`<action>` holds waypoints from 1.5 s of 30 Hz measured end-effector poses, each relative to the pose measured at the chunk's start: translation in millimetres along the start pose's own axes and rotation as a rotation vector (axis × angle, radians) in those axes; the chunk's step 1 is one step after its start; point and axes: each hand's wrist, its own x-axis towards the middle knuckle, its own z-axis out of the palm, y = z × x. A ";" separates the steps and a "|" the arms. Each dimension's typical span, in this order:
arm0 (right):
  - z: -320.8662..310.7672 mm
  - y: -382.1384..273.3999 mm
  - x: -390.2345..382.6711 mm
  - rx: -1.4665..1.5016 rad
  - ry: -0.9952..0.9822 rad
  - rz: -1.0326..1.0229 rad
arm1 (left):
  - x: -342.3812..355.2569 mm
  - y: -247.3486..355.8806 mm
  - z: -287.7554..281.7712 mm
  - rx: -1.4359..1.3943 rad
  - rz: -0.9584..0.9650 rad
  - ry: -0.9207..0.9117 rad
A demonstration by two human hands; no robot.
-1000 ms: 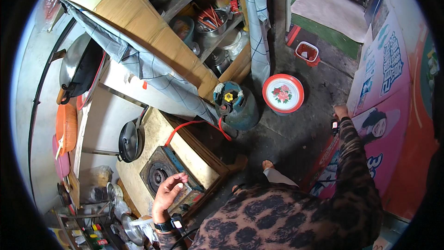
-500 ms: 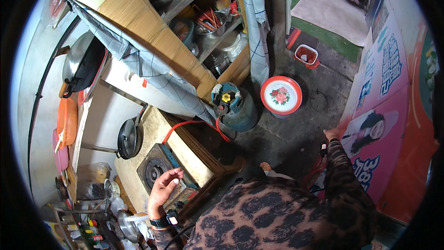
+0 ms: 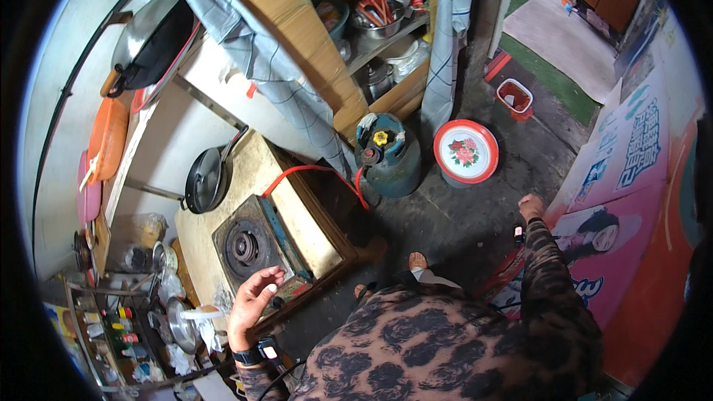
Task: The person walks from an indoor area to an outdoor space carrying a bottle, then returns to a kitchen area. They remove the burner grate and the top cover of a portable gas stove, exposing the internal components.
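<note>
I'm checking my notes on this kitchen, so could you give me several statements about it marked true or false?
1. The stove stands on the table. True.
2. The left grip is holding the frying pan. False: it holds no pan; the frying pan lies apart from it, beyond the stove.
3. The flowered plate has a red rim. True.
4. The gas bottle is bright yellow all over. False: its body is dark blue-green; only the valve knob is yellow.
5. The right grip is nearer the pink poster than the stove. True.
</note>
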 end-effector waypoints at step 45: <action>249.5 -605.2 -560.8 -0.216 -0.255 -1.786 | -238.1 -266.8 -270.1 -0.041 -0.173 0.650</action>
